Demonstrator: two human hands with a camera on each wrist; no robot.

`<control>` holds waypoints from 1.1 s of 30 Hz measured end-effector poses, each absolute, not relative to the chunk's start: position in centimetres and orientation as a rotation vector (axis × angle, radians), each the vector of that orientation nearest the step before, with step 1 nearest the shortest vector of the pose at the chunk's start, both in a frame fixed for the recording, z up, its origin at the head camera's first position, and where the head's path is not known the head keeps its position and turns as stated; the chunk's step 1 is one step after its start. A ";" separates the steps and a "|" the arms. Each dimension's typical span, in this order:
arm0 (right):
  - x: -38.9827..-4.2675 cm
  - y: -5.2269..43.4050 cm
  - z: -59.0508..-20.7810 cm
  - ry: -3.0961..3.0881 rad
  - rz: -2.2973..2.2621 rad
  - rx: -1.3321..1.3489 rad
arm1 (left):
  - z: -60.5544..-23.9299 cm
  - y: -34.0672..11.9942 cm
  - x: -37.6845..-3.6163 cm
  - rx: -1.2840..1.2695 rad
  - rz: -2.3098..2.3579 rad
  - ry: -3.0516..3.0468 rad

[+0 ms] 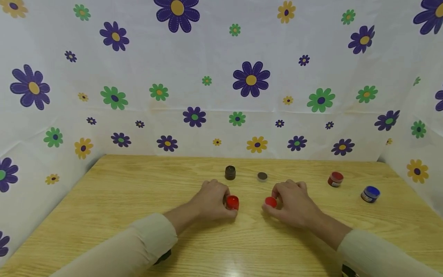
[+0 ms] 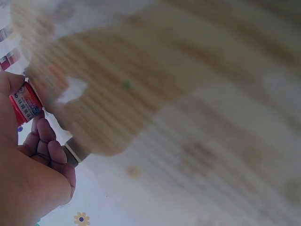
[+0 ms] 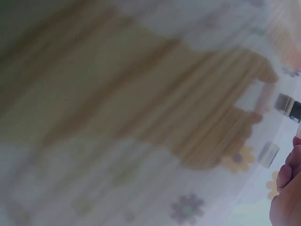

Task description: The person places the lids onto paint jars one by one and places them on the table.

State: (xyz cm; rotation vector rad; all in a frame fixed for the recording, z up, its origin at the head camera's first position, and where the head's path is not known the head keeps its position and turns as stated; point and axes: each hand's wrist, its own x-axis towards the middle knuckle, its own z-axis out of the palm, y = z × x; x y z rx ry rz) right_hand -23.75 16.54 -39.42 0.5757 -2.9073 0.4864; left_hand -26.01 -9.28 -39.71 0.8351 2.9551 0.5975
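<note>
Gripping a small red jar (image 1: 232, 202) in my left hand (image 1: 212, 201), fingers curled round it on the wood-grain table (image 1: 121, 200); the wrist view shows its printed label. Just right, my right hand (image 1: 292, 202) pinches a round red lid (image 1: 270, 202), near the jar but apart. Behind sit a dark jar (image 1: 230, 172) and dark lid (image 1: 262, 176); far right, a red jar (image 1: 335, 179) and blue jar (image 1: 370, 194).

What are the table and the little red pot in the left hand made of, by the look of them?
The table looks like pale wood or wood-look laminate: grain lines, a slight sheen. The red pot held by the left hand seems smooth plastic, with a printed paper label visible in the left wrist view.
</note>
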 end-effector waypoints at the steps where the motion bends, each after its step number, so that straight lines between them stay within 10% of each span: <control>1: -23.8 16.3 -39.4 -2.909 0.492 0.581 | -39.7 -9.1 -26.0 0.834 0.604 2.948; 33: -21.1 15.4 -38.7 -2.660 0.556 0.744 | -38.2 -4.7 -20.5 0.424 0.832 2.879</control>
